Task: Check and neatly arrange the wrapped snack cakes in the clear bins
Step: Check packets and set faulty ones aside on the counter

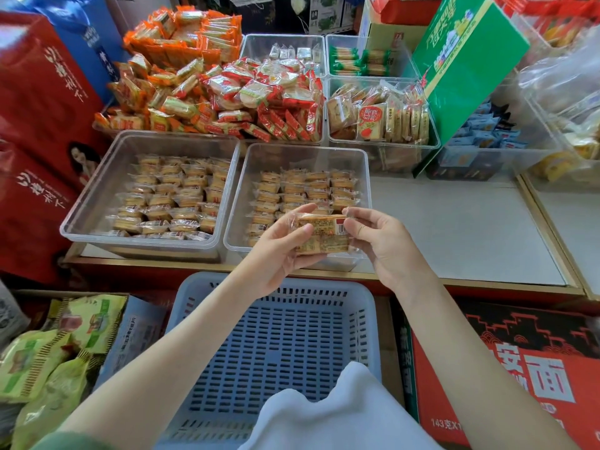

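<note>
Both hands hold one wrapped snack cake [323, 233] above the front edge of the right clear bin [365, 172]. My left hand [281, 245] grips its left end with thumb on top. My right hand [380, 241] pinches its right end by the wrapper. The cake's printed label and barcode face up. Rows of the same cakes lie flat in the right bin. The left clear bin [97, 186] holds several neat rows of similar cakes [172, 196].
A grey-blue slotted basket [276, 345] sits below my arms. Behind the bins are heaps of orange and red snack packs [227, 92] and more clear bins. A green carton [464, 60] leans at the right. Red boxes [39, 125] stand at the left.
</note>
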{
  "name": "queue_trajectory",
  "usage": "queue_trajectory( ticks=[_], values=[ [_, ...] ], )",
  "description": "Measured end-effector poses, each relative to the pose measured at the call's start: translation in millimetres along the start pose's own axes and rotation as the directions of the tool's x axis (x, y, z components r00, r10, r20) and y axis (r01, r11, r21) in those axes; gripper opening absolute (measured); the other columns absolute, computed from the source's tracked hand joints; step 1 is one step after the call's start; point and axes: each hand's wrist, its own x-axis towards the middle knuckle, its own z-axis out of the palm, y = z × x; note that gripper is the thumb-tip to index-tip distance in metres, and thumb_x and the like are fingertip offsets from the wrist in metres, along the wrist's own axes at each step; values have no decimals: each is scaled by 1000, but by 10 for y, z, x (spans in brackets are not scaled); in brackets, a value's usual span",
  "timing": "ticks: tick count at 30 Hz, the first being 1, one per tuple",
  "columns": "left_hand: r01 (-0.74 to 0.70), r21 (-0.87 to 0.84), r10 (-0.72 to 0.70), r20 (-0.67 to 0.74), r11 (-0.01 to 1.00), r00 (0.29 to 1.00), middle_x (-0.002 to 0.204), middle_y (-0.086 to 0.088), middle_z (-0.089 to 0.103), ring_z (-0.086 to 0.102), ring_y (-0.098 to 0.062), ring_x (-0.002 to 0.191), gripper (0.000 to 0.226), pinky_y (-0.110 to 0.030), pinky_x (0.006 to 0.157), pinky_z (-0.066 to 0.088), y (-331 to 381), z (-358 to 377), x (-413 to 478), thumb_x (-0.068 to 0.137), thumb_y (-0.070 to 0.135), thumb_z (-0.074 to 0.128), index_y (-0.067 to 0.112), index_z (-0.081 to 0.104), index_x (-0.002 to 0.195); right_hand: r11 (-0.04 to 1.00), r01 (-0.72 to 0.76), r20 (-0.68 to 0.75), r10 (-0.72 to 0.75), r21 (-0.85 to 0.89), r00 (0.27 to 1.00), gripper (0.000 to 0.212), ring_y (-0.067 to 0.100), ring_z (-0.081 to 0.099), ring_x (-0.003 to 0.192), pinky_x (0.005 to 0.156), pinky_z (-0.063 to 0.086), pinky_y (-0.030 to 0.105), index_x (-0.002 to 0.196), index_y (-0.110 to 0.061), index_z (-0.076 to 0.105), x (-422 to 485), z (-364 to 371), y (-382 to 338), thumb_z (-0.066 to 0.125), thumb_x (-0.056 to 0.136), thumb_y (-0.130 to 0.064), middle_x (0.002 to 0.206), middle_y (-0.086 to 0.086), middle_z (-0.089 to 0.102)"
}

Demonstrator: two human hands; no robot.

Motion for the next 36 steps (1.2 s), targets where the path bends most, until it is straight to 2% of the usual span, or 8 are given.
queue_trajectory(
  ticks=[5, 14, 16, 19, 24, 29, 31, 36],
  values=[
    [24, 32, -24, 12, 999, 1000, 136, -11, 57, 61, -29, 119, 43, -43, 89, 57, 31, -59, -13, 92, 36, 45, 30, 51, 134, 979, -50, -5, 52, 197, 999, 11, 20, 70, 82, 68, 58, 29, 90, -5, 65, 42, 18, 2, 58, 88, 4, 84, 7, 72],
    [23, 113, -13, -89, 993, 996, 130, -11, 60, 66, -26, 110, 32, -38, 85, 58, 31, -113, 65, 104, 32, 37, 29, 57, 128, 987, -14, -124, 34, 157, 992, 15, 21, 67, 84, 70, 57, 29, 83, -9, 61, 163, 77, 35, 58, 89, 5, 87, 7, 69],
    [44, 115, -31, -112, 992, 993, 130, -12, 60, 66, -27, 110, 31, -38, 83, 59, 44, -119, 103, 104, 31, 37, 27, 57, 128, 988, 70, -195, -97, -139, 976, 12, 20, 65, 87, 79, 57, 32, 85, -12, 62, 219, 34, 100, 62, 89, -1, 89, 5, 68],
    [31, 133, -3, -208, 991, 978, 123, -12, 64, 66, -27, 109, 34, -38, 83, 59, 67, -85, 234, 105, 29, 36, 21, 53, 133, 704, 272, -89, -430, -656, 899, 20, 2, 56, 84, 73, 47, 8, 105, -18, 57, 241, -9, 115, 68, 88, -16, 98, -2, 60],
    [72, 358, -5, -185, 931, 983, 113, -15, 67, 65, -22, 97, 34, -32, 81, 56, 33, 85, 514, 104, 8, 34, 10, 58, 128, 477, 309, 240, -201, -823, 950, 71, 17, 39, 128, 106, 38, 33, 147, -21, 32, 291, 155, 198, 66, 88, -36, 140, 2, 44],
    [119, 448, -97, -71, 886, 993, 129, 0, 62, 57, -16, 121, 33, -36, 108, 43, -31, 100, 819, 105, 32, 38, 27, 49, 136, 559, 224, 84, -265, -799, 961, 43, 17, 58, 105, 79, 40, 13, 135, -21, 48, 706, -76, 166, 60, 94, -23, 115, 2, 61],
    [82, 698, -61, -56, 712, 997, 139, 3, 55, 52, -16, 126, 43, -32, 109, 39, -64, 28, 971, 103, 38, 40, 30, 39, 146, 493, 219, 93, -266, -842, 959, 39, 17, 59, 101, 77, 39, 12, 133, -16, 51, 902, -219, 112, 58, 95, -20, 113, 4, 63],
    [-78, 981, 23, 84, -175, 996, 164, 1, 1, -3, -17, 151, 72, -42, 122, 0, -244, -414, 1416, 100, 48, 41, 26, 3, 156, 153, 275, 254, -143, -949, 956, 36, 25, 58, 112, 86, 46, 31, 131, -14, 51, 1375, -353, 203, 57, 95, -14, 123, 7, 61]
  ],
)
